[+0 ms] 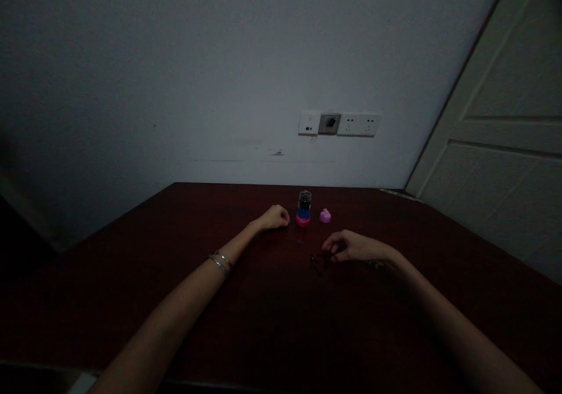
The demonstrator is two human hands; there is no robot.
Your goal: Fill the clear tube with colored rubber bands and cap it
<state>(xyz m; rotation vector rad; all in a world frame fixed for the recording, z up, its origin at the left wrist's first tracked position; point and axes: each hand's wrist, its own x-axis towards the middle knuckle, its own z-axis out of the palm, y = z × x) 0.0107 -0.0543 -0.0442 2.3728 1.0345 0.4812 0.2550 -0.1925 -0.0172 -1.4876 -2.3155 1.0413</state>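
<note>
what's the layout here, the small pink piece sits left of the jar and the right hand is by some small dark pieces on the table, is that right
Not quite: the small pink piece sits to the right of the jar, not the left, as the head view shows. The right hand is by some small dark pieces on the table, as you say.

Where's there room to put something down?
Dark reddish table looks bare left of the left forearm and right of the right forearm. Crowded around: left hand, clear blue and pink jar, small pink object, right hand, thin dark pieces.
</note>
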